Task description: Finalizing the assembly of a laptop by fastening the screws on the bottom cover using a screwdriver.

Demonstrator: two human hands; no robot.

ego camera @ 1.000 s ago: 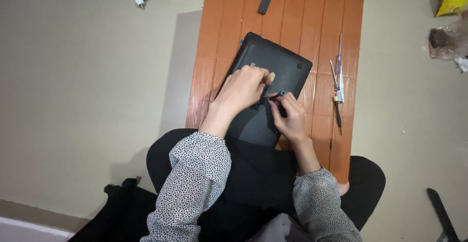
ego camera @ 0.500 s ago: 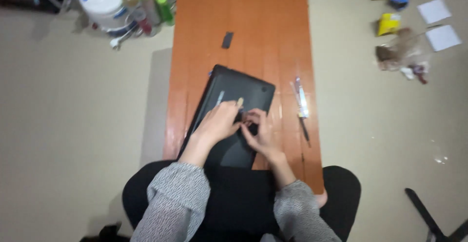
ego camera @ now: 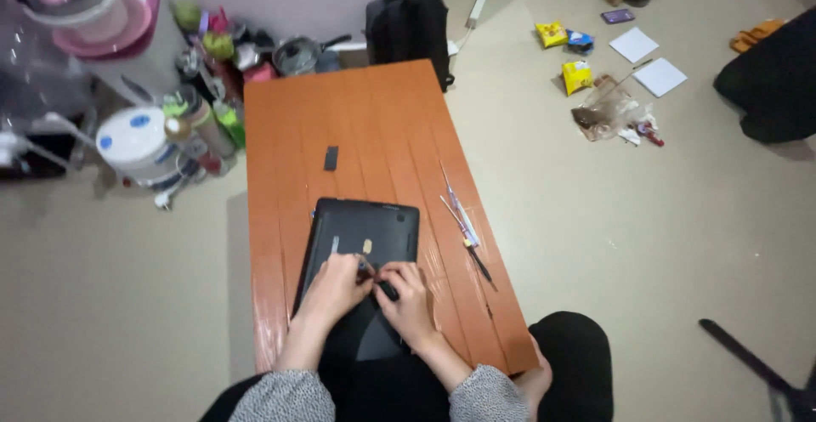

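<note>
My left hand (ego camera: pixel 336 288) and right hand (ego camera: pixel 408 299) pinch closed on a small dark tool (ego camera: pixel 374 276) over the flat matte-black laptop underside (ego camera: pixel 374 228).

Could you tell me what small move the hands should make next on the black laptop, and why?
Probably press the left hand flat on the black laptop to steady it, since both hands pinch a small dark tool there, and the right hand grips it.

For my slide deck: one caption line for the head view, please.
Both hands, left hand and right hand, meet over a black laptop on an orange table.
</note>
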